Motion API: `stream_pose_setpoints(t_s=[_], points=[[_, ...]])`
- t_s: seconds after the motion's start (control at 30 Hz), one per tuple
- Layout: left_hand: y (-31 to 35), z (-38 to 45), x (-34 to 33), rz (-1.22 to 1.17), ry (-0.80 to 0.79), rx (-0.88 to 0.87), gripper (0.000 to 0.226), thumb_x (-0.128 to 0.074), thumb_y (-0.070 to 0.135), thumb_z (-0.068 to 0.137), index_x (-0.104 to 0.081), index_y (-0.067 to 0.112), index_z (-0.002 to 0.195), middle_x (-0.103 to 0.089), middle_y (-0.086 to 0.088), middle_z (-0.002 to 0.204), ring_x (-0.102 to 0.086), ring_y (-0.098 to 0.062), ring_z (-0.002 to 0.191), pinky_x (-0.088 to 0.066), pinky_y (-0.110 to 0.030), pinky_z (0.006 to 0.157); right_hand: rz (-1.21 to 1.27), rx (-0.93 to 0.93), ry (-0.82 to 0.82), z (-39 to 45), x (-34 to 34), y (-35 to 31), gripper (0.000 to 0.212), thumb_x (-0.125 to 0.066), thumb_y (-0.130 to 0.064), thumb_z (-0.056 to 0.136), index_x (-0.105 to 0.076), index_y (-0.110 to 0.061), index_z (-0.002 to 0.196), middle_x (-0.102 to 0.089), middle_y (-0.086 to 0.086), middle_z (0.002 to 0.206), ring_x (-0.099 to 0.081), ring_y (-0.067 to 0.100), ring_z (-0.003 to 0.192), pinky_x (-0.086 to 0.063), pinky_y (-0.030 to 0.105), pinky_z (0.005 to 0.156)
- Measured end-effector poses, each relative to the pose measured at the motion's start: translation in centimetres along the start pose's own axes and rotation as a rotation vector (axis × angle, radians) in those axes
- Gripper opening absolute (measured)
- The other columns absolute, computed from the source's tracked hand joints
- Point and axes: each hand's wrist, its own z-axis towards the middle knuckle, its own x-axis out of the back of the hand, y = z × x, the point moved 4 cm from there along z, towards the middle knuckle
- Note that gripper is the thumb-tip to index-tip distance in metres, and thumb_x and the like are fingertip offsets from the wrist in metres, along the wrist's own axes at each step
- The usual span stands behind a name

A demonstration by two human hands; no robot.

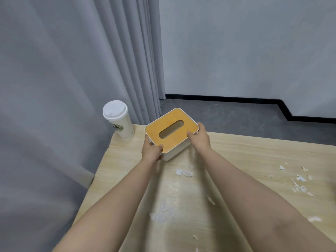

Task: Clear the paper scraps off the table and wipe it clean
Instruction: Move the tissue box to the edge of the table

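A white tissue box (171, 132) with an orange-brown lid and an oval slot is at the far left part of the light wooden table (245, 153). My left hand (151, 151) grips its near left corner, thumb on the lid. My right hand (199, 137) grips its right side, thumb on the lid edge. No tissue shows in the slot. White paper scraps lie on the table: a pair just below the box (183, 172), a patch between my forearms (160, 215), and several at the right (301, 182).
A white lidded paper cup (120, 120) with a green logo stands at the table's far left corner, close to the box. Grey curtains (72, 88) hang behind and left of the table. The table's left and far edges are near the box.
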Motion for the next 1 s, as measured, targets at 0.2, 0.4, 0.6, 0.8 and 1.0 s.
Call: stream_pose_setpoints(t_s=[0.2, 0.4, 0.6, 0.8, 1.0], points=[[-1.0, 2.5, 4.8, -0.007, 0.053, 0.023, 0.071, -0.055, -0.003, 0.085, -0.032, 0.037, 0.139, -0.062, -0.009, 0.116, -0.061, -0.027, 0.092, -0.052, -0.035, 0.064, -0.055, 0.004, -0.061, 0.1, -5.6, -1.4, 0.054, -0.053, -0.019, 0.093, -0.031, -0.015, 0.143, -0.059, 0.009, 0.115, -0.053, 0.028, 0.114, -0.039, 0.033, 0.090], [-2.1, 3.2, 6.2, -0.080, 0.066, 0.058, 0.074, -0.055, -0.007, 0.084, -0.034, 0.039, 0.137, -0.061, -0.004, 0.115, -0.061, -0.027, 0.096, -0.047, -0.030, 0.060, -0.076, -0.014, -0.058, -0.2, -7.5, -1.3, 0.051, -0.052, -0.018, 0.095, -0.032, -0.015, 0.141, -0.059, 0.010, 0.110, -0.053, 0.028, 0.112, -0.039, 0.032, 0.086], [-2.4, 3.2, 6.3, -0.070, 0.067, 0.064, 0.075, -0.057, -0.004, 0.083, -0.030, 0.037, 0.140, -0.058, -0.004, 0.120, -0.061, -0.027, 0.101, -0.054, -0.036, 0.070, -0.123, 0.014, -0.066, -0.7, -7.8, -1.4, 0.057, -0.048, -0.020, 0.098, -0.022, -0.014, 0.148, -0.054, 0.012, 0.128, -0.049, 0.028, 0.120, -0.038, 0.032, 0.091], [-1.9, 2.4, 7.2, 0.015, 0.100, 0.083, 0.083, -0.065, 0.011, 0.082, -0.017, 0.021, 0.149, -0.049, -0.001, 0.131, -0.049, -0.028, 0.119, -0.045, -0.046, 0.100, -0.169, 0.038, -0.092, -1.9, -6.4, -0.8, 0.063, -0.048, -0.030, 0.097, -0.017, -0.014, 0.150, -0.032, 0.008, 0.152, -0.033, 0.026, 0.138, -0.029, 0.035, 0.108], [-0.6, -1.0, 6.8, 0.019, 0.225, 0.063, 0.070, -0.065, 0.016, 0.082, -0.030, 0.015, 0.143, -0.043, -0.012, 0.138, -0.049, -0.030, 0.118, -0.044, -0.038, 0.097, -0.138, 0.000, -0.010, -3.7, -2.6, 1.8, 0.063, -0.052, -0.031, 0.095, -0.022, -0.015, 0.149, -0.034, 0.009, 0.151, -0.038, 0.027, 0.135, -0.031, 0.033, 0.106]])
